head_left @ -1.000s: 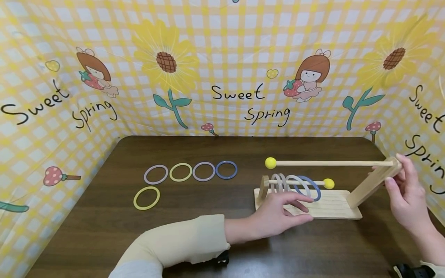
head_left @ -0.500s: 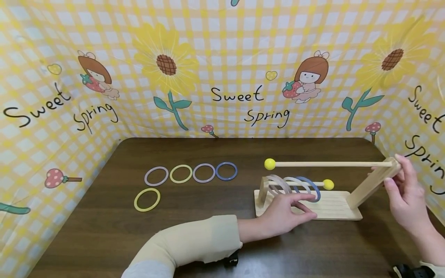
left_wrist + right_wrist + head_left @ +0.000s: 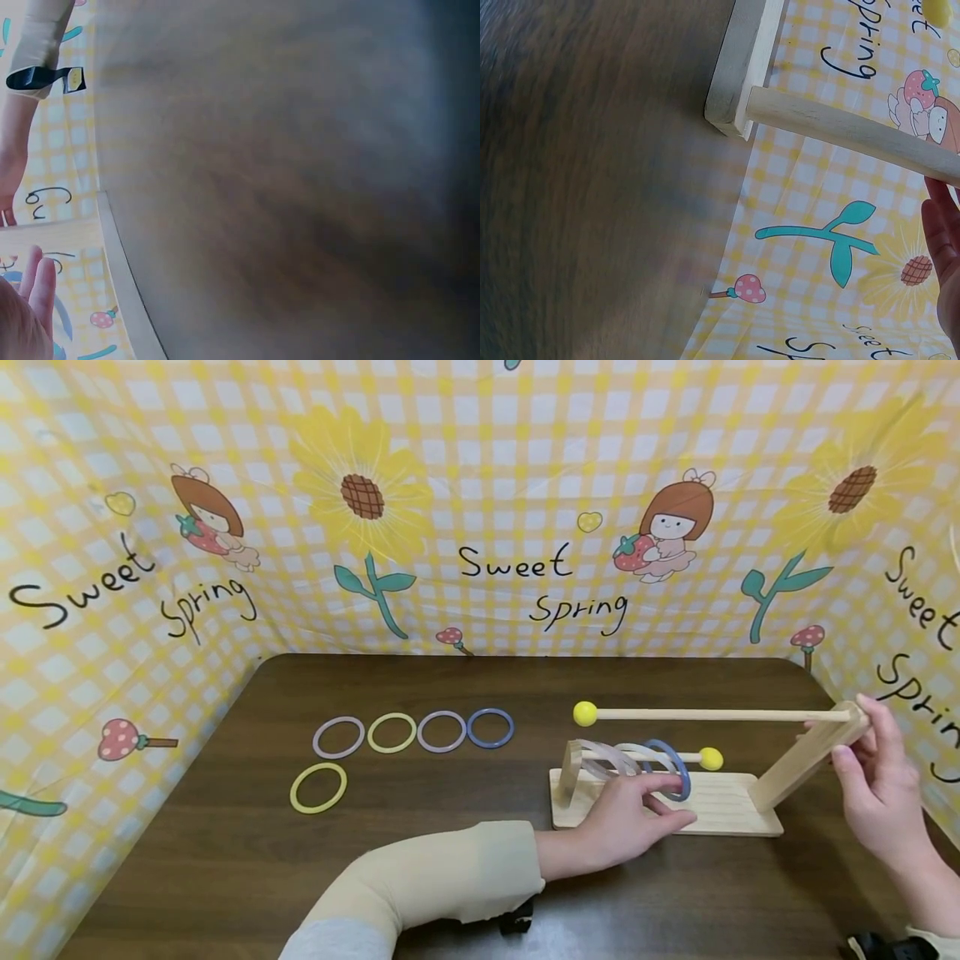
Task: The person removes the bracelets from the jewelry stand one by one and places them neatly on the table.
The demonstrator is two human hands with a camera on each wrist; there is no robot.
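Observation:
A wooden stand (image 3: 720, 802) has a tall leaning post and two rods tipped with yellow balls. My right hand (image 3: 885, 777) grips the post's top (image 3: 851, 714) between thumb and fingers. The lower rod carries several rings: clear-looking ones (image 3: 600, 758) near the short post, then a whitish one and a blue ring (image 3: 685, 777) nearer the ball. My left hand (image 3: 626, 818) is at these rings, fingertips against or just in front of the blue ring, thumb apart below. In the left wrist view, the fingers (image 3: 43, 289) look fairly straight; their exact contact is hidden.
Left of the stand on the dark table (image 3: 450, 810) lie two purple rings (image 3: 338, 737), two yellow rings (image 3: 318, 787) and a blue ring (image 3: 491, 728). A yellow checked cloth (image 3: 495, 485) encloses the table's back and sides. The upper rod (image 3: 712, 716) runs above the lower one.
My left hand has slid to the right along the lower rod. The clear rings now lean over, and the blue ring stands slightly nearer the ball. My right hand keeps its place.

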